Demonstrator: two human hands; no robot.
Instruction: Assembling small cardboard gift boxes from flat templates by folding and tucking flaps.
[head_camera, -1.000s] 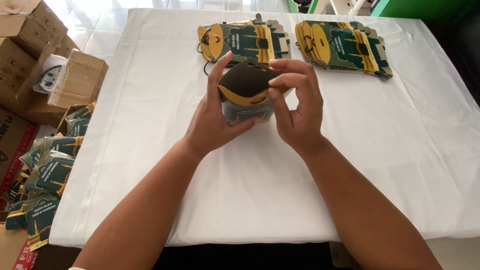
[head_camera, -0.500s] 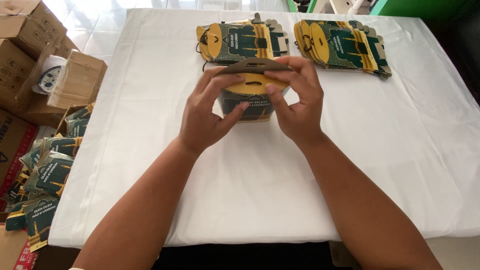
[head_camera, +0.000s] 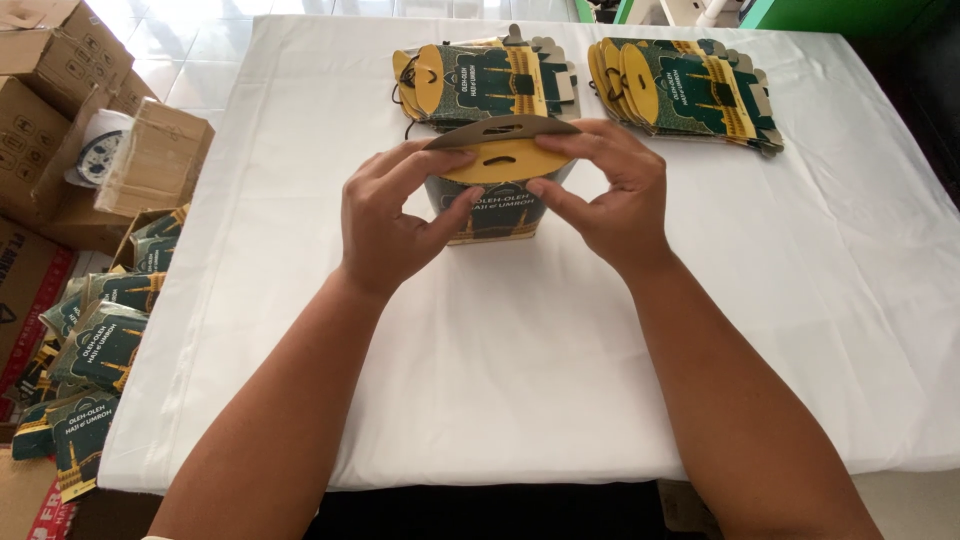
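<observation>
A small dark green and yellow cardboard gift box (head_camera: 495, 212) stands upright on the white tablecloth (head_camera: 500, 360) in the middle of the table. My left hand (head_camera: 385, 225) grips its left side, thumb and fingers pinching the yellow rounded handle flap (head_camera: 497, 165) at the top. My right hand (head_camera: 610, 195) holds the right side and pinches the same flap. A second brown flap with a slot rises just behind it.
Two stacks of flat unfolded boxes lie at the far side: one (head_camera: 480, 85) behind the held box, one (head_camera: 685, 95) to the right. Brown cartons (head_camera: 60, 110) and a carton of finished boxes (head_camera: 95, 350) stand on the floor at the left.
The box was tilted with its dark base up; now it stands upright on the cloth, and both hands have shifted to pinch the handle flaps at the top.
</observation>
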